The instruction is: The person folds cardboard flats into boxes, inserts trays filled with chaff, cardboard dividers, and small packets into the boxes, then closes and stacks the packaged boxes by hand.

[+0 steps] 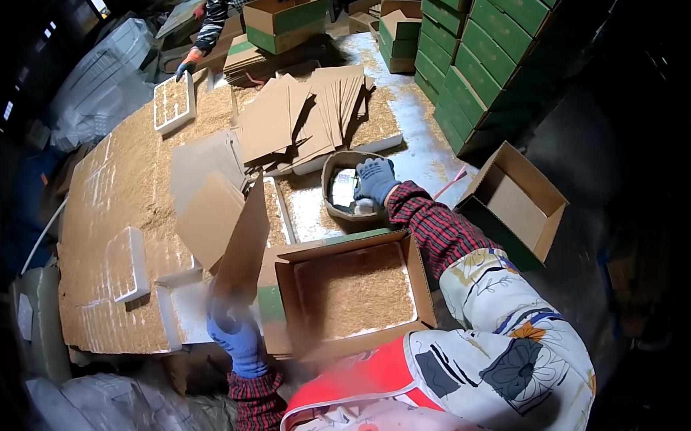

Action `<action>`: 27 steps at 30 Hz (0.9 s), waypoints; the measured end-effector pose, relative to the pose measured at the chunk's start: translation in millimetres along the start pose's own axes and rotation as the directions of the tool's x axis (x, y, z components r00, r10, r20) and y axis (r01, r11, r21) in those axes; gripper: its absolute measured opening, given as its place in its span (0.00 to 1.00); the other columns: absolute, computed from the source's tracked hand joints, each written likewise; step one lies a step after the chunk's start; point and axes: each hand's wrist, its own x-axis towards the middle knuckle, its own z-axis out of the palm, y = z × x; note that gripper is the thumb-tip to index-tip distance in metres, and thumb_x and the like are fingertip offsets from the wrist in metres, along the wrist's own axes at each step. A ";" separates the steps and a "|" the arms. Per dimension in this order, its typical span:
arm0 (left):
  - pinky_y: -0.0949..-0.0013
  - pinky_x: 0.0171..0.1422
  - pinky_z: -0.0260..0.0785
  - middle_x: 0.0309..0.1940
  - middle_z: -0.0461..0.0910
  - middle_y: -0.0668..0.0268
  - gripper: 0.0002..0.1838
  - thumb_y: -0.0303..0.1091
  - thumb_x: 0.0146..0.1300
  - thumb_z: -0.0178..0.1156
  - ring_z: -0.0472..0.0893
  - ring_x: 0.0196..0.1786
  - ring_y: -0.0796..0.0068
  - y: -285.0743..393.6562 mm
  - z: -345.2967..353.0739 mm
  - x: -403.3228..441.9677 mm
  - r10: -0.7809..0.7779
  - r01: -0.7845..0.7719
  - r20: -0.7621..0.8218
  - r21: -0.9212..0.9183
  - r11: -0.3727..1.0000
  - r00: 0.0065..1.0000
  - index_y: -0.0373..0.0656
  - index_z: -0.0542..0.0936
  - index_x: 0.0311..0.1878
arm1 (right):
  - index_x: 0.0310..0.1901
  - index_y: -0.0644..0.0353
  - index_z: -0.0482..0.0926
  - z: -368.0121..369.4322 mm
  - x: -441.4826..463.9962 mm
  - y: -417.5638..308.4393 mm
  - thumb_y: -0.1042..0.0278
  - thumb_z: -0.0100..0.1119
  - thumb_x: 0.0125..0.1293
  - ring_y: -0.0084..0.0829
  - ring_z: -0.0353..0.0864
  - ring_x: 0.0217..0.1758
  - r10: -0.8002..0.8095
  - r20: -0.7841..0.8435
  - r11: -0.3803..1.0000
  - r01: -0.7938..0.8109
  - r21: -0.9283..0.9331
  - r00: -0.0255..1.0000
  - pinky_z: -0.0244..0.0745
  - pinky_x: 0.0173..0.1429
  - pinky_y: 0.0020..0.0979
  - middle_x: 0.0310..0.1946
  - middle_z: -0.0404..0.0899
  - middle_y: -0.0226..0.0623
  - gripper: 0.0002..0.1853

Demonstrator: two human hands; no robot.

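My left hand point(238, 335), in a grey-blue glove, grips the lower end of a cardboard sheet point(241, 231) held upright beside the open box. My right hand point(377, 181), gloved alike, reaches into a round brown tub point(331, 210). White, green-printed pieces like labels or packets point(344, 187) lie in the tub under its curled fingers. What those fingers hold is hidden. In front of me stands an open cardboard box point(427, 290) with green outer sides. Inside it lies a white-edged tray point(408, 271) filled with tan, sawdust-like material point(351, 295).
Loose cardboard sheets point(275, 120) pile up mid-table. Tan material point(113, 208) covers the left side around white trays point(128, 263). An open box point(513, 204) and stacked green boxes point(479, 62) stand at right. Across the table, another person's gloved hand point(188, 62) touches a white tray point(173, 103).
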 end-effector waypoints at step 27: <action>0.61 0.43 0.74 0.43 0.75 0.60 0.24 0.29 0.50 0.59 0.79 0.42 0.59 85.8 57.6 -38.1 0.460 -0.660 0.888 -0.354 0.663 -0.013 0.44 0.74 0.55 | 0.49 0.64 0.78 -72.7 -278.5 24.9 0.72 0.58 0.64 0.31 0.78 0.51 0.315 -0.311 0.283 0.225 0.933 0.897 0.71 0.57 0.29 0.47 0.80 0.40 0.13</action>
